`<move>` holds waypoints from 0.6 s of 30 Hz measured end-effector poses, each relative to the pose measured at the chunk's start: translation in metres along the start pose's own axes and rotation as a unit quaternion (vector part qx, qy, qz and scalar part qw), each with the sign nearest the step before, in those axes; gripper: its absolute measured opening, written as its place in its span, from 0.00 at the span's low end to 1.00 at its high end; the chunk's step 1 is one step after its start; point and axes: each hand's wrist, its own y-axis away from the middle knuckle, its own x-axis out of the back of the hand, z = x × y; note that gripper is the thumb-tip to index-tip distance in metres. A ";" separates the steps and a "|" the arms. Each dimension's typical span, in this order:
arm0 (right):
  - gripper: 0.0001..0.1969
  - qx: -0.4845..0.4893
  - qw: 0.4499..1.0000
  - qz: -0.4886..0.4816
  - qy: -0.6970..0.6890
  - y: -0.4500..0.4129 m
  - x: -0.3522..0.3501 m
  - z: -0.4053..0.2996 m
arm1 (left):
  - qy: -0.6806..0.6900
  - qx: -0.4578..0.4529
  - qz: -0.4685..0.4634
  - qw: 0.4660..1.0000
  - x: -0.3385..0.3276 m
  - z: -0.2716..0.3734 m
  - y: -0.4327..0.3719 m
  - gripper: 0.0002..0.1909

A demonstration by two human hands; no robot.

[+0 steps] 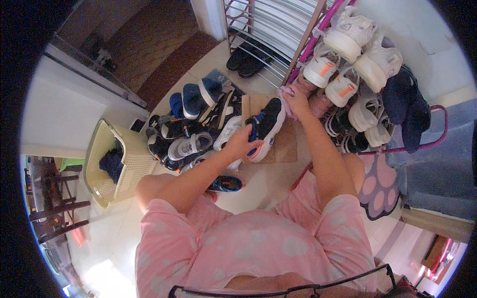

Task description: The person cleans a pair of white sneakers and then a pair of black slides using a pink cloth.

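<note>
My left hand (246, 143) grips the heel end of a black and blue sneaker (266, 121) with a thick white sole. The sneaker is held up at a slant, its toe pointing away from me. In my right hand (297, 98) is a bunched pink cloth (286, 98), which lies against the side of the sole near the toe. Below the sneaker a flattened piece of brown cardboard (285, 149) covers part of the floor. Just left of it stands a white shoe (228, 131), partly hidden by my left hand.
Many shoes, including a grey sneaker (190, 146) and a blue-black shoe (225, 184), crowd the floor at left beside a cream laundry basket (130, 175). A metal shoe rack (275, 22) stands ahead. White sneakers (322, 67) fill a pink-framed rack (441, 128) at right, near a paw-shaped mat (380, 186).
</note>
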 end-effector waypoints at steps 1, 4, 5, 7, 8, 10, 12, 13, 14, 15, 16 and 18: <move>0.17 0.001 1.000 -0.008 -0.002 0.002 -0.004 -0.010 | -0.052 -0.002 0.010 0.999 0.001 0.001 0.004 0.24; 0.16 -0.131 0.981 -0.134 -0.057 0.007 0.000 -0.015 | -0.044 -0.004 0.022 0.999 -0.004 0.002 0.003 0.23; 0.16 -0.081 0.989 -0.113 -0.051 0.006 0.002 -0.002 | -0.033 -0.018 0.028 0.999 -0.007 0.002 0.001 0.23; 0.15 -0.031 0.994 -0.094 -0.045 0.009 0.004 -0.004 | -0.043 -0.008 0.032 0.999 -0.011 0.000 0.000 0.22; 0.15 -0.084 0.989 -0.113 -0.033 0.012 0.007 -0.004 | -0.055 0.001 0.036 0.998 -0.012 0.000 0.000 0.22; 0.15 -0.136 0.982 -0.131 -0.019 0.021 0.011 -0.011 | -0.061 0.010 0.031 0.998 -0.008 0.007 0.002 0.22; 0.14 -0.056 0.995 -0.081 -0.003 0.033 0.015 -0.015 | -0.068 0.018 0.026 0.997 -0.007 0.012 0.004 0.22; 0.14 -0.055 0.995 -0.080 -0.001 0.038 0.016 -0.016 | -0.042 0.021 0.033 0.998 -0.007 0.013 0.005 0.22; 0.13 -0.011 0.999 -0.045 0.005 0.042 0.017 -0.017 | -0.015 0.024 0.041 0.999 -0.007 0.015 0.005 0.21; 0.12 0.033 0.999 -0.011 0.010 0.048 0.018 -0.018 | -0.014 0.024 0.040 0.999 -0.007 0.017 0.005 0.21; 0.12 0.032 0.999 -0.012 0.011 0.053 0.020 -0.019 | -0.012 0.032 0.025 0.999 -0.005 0.019 0.004 0.21; 0.11 -0.082 0.995 -0.046 0.025 0.065 0.025 -0.021 | -0.008 0.041 0.010 0.999 -0.006 0.019 0.003 0.21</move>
